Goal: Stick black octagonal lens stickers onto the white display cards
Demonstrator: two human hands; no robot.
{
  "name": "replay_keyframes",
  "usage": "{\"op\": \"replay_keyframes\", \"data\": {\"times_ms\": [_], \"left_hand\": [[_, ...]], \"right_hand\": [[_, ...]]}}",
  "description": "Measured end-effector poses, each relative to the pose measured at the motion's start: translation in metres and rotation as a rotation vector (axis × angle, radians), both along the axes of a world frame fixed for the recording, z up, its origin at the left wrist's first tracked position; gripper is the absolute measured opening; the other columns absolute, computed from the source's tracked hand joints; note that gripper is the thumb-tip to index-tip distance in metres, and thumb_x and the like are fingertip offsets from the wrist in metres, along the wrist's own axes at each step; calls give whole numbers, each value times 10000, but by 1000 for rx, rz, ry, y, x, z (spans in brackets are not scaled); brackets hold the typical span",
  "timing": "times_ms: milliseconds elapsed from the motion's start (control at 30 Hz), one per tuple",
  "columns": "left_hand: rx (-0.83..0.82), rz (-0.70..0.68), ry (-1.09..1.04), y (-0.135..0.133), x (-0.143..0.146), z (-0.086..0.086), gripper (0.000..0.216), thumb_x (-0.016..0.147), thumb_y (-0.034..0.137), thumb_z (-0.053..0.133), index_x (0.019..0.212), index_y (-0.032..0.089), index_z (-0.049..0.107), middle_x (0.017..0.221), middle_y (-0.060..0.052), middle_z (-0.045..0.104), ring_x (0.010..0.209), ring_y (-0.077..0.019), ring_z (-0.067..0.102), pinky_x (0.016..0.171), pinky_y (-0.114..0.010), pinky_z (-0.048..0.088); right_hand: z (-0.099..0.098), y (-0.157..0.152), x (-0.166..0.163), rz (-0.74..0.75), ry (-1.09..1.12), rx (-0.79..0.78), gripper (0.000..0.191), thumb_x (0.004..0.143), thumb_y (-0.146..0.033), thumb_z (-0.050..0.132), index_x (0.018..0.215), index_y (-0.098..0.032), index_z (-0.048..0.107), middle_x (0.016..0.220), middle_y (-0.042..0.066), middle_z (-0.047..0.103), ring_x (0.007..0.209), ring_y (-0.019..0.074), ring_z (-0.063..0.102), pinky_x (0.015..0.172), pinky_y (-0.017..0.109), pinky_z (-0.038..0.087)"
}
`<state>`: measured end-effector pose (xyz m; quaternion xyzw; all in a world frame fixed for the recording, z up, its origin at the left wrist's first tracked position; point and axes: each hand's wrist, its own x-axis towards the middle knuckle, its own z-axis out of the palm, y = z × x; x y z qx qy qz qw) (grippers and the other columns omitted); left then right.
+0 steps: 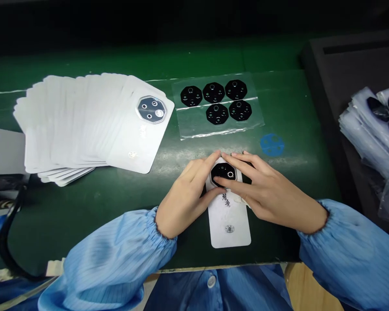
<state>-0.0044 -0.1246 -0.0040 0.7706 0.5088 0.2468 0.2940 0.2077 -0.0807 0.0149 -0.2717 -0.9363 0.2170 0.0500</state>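
Note:
A white phone back cover (229, 226) lies lengthwise on the green mat (100, 203) in front of me. A black octagonal camera lens piece (223, 172) sits at its top end. My left hand (184, 196) holds the cover's left side, thumb and forefinger pressed around the lens piece. My right hand (269, 190) lies over the cover's right side, its fingertips pressing on the lens piece. Farther back lies a clear film sheet (218, 125) carrying several more black lens pieces.
A fanned stack of white back covers (84, 125) lies at the left, the top one showing a silver camera ring (151, 109). A blue round sticker (272, 144) lies on the mat. At the right a dark tray (337, 77) holds bagged parts (372, 134). A black cable (6, 233) runs at the left.

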Motion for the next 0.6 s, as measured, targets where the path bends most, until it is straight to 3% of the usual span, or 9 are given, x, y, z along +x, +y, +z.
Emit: {"op": "replay_keyframes", "data": {"times_ms": [100,367,500,600], "left_hand": [[37,7,31,1,-2,1,711,847,286,651,1434,129,283,1307,-110,527,1188,-190,470,1029,-330,418],[73,15,54,1,-1,3,713,800,286,702,1384,121,327,1199,-103,567,1111,-214,496,959,-350,449],[93,15,23,3,-1,0,691,799,331,694,1363,152,339,1194,-95,567,1089,-227,504,946,-380,447],[51,7,-12,7,-2,1,686,783,379,701,1347,191,359,1214,-93,548,1097,-246,494,938,-411,444]], "right_hand": [[1,-4,-5,25,-52,90,478,860,-92,519,1322,-215,507,1464,170,310,1327,358,304,1078,584,299],[1,-8,-17,-20,-116,197,523,812,19,459,1279,-207,529,1379,179,400,1282,341,370,1052,555,343],[4,-7,-19,-62,-103,155,499,820,-12,478,1270,-217,549,1365,165,421,1200,347,418,954,547,414],[5,-1,-18,-108,6,1,422,881,-62,454,1227,-272,573,1373,89,430,1159,296,443,919,505,441]]}}
